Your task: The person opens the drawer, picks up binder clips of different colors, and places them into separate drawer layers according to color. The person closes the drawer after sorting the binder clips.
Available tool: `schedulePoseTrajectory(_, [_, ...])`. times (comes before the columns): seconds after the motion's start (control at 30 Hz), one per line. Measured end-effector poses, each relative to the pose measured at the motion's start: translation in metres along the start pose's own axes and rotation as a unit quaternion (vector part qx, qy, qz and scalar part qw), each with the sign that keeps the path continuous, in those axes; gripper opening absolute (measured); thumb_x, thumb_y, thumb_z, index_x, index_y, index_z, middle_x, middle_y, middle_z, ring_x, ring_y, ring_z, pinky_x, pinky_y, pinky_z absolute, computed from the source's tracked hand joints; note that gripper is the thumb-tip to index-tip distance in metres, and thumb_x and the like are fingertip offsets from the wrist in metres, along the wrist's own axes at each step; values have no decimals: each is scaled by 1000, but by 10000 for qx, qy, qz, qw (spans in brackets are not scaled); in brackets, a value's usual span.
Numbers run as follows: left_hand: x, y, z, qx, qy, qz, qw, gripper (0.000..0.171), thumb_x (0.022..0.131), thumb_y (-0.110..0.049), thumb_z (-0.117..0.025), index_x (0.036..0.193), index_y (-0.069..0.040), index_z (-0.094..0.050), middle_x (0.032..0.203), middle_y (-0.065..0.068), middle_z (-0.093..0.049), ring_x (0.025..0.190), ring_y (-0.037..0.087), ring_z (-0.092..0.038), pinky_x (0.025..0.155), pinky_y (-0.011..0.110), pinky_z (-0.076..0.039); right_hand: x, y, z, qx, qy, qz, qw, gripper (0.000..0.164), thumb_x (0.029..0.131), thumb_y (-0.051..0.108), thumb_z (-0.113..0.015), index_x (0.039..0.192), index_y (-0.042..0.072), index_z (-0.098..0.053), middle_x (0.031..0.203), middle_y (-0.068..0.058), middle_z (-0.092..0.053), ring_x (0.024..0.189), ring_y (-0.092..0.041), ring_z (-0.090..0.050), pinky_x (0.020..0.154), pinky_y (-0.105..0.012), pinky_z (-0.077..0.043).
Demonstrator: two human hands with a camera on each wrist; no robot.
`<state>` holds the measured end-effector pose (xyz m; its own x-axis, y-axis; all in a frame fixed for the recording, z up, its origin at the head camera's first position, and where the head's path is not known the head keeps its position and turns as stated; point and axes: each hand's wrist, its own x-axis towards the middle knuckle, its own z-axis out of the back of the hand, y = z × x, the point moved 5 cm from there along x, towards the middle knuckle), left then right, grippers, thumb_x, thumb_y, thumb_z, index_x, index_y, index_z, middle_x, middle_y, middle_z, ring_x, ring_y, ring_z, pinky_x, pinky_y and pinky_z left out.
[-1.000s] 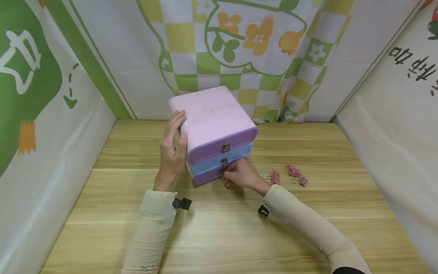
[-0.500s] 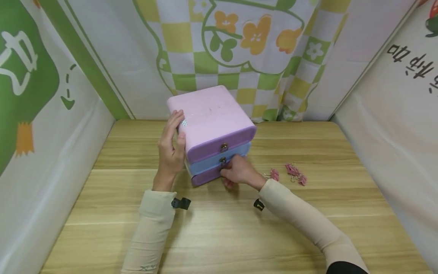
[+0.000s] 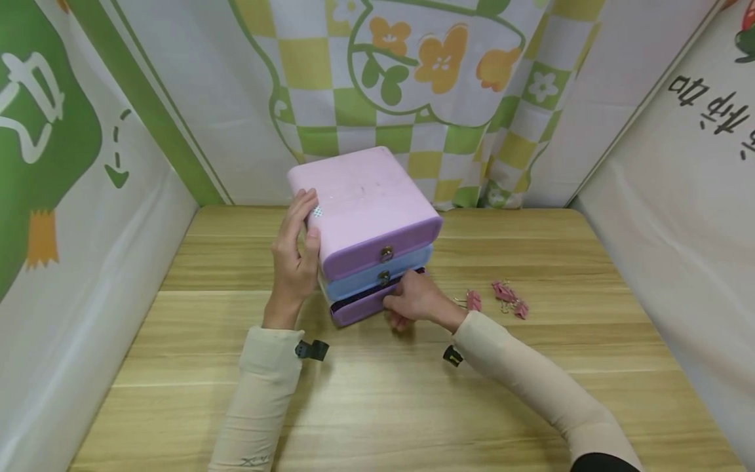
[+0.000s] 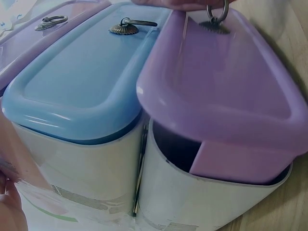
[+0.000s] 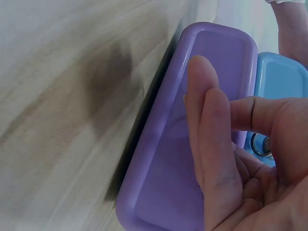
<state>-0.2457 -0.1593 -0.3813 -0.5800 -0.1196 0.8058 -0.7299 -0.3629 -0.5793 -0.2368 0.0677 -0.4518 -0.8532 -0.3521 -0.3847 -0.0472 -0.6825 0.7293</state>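
Note:
A small three-drawer box with a pink top (image 3: 366, 196) stands on the wooden table. My left hand (image 3: 293, 255) lies along its left side, fingers extended and thumb at the upper edge. My right hand (image 3: 415, 298) pinches the ring pull (image 4: 219, 12) of the purple bottom drawer (image 4: 231, 86), which is slid partly out; its dark inner gap shows. The blue middle drawer (image 4: 77, 72) and the purple top drawer (image 3: 386, 251) are closed. In the right wrist view, curled fingers (image 5: 219, 144) cover the bottom drawer's ring.
Several pink binder clips (image 3: 507, 298) lie on the table (image 3: 377, 406) to the right of the box, one (image 3: 474, 300) close to my right wrist. A checked curtain (image 3: 407, 137) hangs behind the box.
The bottom drawer has come out a little toward me, pulled by my right hand, and a dark gap now shows above its front. My left hand stays on the box's side.

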Motion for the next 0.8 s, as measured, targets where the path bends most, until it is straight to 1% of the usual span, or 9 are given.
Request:
schedulePoseTrajectory(0.1, [0, 0, -1, -10, 1, 9, 10000, 52, 98, -23, -47, 143, -1, -63, 154, 16, -60, 154, 33, -45, 133, 43, -34, -6, -2, 0, -125, 74, 28, 9999, 28, 97, 13, -67, 75, -2, -77, 62, -8, -74, 62, -30, -78, 62, -40, -68])
schedulePoseTrajectory(0.3, [-1, -1, 0, -43, -12, 21, 10000, 52, 98, -22, -47, 143, -1, -63, 154, 16, -59, 154, 33, -45, 133, 43, -33, -20, -6, 0, -287, 124, 262, 9992, 32, 98, 15, -66, 71, 3, -78, 59, -5, -74, 59, -27, -77, 61, -39, -68])
schedulePoseTrajectory(0.43, [-1, -1, 3, -3, -1, -39, 10000, 52, 98, -22, -47, 142, 0, -62, 154, 17, -59, 154, 34, -45, 133, 43, -33, -27, -9, -3, -338, 156, 390, 9985, 33, 98, 16, -67, 69, 4, -78, 59, -3, -73, 60, -28, -77, 60, -38, -68])
schedulePoseTrajectory(0.57, [1, -3, 4, 40, 83, -134, 9999, 52, 99, -22, -46, 143, 2, -62, 155, 17, -59, 154, 34, -45, 133, 45, -34, -35, -13, -4, -409, 132, 521, 9977, 34, 98, 17, -67, 67, 7, -78, 58, -2, -73, 58, -26, -77, 57, -37, -66])
schedulePoseTrajectory(0.67, [2, -5, 3, 103, 151, -139, 9997, 53, 99, -22, -46, 144, 1, -61, 155, 17, -58, 154, 33, -45, 133, 44, -34, -41, -17, -4, -296, 159, 554, 9979, 33, 98, 15, -67, 69, 5, -78, 60, -3, -74, 59, -27, -77, 56, -38, -66])
schedulePoseTrajectory(0.8, [3, -7, 3, 222, 223, -7, 9995, 52, 99, -22, -47, 145, -1, -61, 157, 16, -56, 155, 34, -44, 134, 42, -32, -46, -20, -6, -117, 272, 570, 9979, 30, 99, 13, -66, 74, 2, -79, 63, -5, -75, 61, -27, -77, 59, -39, -68])
